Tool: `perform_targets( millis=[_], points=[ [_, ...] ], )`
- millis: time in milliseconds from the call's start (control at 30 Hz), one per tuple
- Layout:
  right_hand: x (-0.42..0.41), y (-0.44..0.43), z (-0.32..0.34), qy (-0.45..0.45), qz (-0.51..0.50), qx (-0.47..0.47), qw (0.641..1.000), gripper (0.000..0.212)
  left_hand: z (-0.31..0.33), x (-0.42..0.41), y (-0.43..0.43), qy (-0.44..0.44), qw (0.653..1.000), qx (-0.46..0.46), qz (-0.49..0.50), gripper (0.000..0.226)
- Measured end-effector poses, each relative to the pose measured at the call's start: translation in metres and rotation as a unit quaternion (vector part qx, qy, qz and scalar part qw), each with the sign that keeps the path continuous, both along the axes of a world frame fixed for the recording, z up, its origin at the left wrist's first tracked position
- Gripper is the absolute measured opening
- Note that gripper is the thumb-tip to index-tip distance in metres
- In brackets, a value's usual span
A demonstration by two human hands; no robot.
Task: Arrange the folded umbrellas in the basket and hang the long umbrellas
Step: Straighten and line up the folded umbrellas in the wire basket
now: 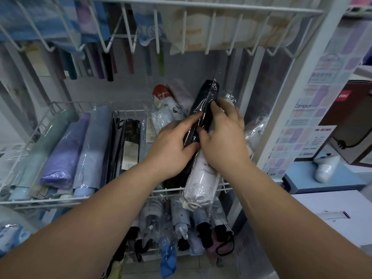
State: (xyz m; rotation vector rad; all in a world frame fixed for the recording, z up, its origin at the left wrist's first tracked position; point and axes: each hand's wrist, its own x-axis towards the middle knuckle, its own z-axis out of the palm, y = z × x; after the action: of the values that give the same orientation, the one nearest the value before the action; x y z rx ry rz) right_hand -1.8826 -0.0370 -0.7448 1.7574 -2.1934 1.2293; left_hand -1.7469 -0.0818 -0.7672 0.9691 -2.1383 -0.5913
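Note:
A black folded umbrella (205, 99) in clear plastic leans in the right half of the white wire basket (36, 202). My left hand (173, 146) grips its lower part, thumb under and fingers over. My right hand (223, 133) holds it from the right, fingers curled on its middle. A white folded umbrella (201, 182) lies under my hands, its end over the basket's front rim. A pale blue cartoon-print umbrella (163, 111) with a red cap leans just left. Green, purple and grey-blue folded umbrellas (66, 154) lie side by side at the left. Long umbrellas (106, 63) hang from the top rack's hooks.
A lower wire basket (225, 218) holds several more wrapped folded umbrellas. The upper wire rack (221, 9) holds blue and cream fabric items. At the right stand the white shelf post (289, 93), notebooks, a red-brown box (350, 121) and a white box.

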Motion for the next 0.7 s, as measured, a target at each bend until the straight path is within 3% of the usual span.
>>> perform_targets(
  millis=[300,700],
  points=[
    [0.002,0.005,-0.005,-0.132,0.000,-0.040,0.990,0.071,0.002,0.001,0.002,0.052,0.998,0.018,-0.015,0.076],
    [0.011,-0.002,0.002,-0.172,0.049,-0.065,0.982,0.056,0.008,0.002,0.011,0.167,0.985,-0.004,0.036,0.074]
  ],
)
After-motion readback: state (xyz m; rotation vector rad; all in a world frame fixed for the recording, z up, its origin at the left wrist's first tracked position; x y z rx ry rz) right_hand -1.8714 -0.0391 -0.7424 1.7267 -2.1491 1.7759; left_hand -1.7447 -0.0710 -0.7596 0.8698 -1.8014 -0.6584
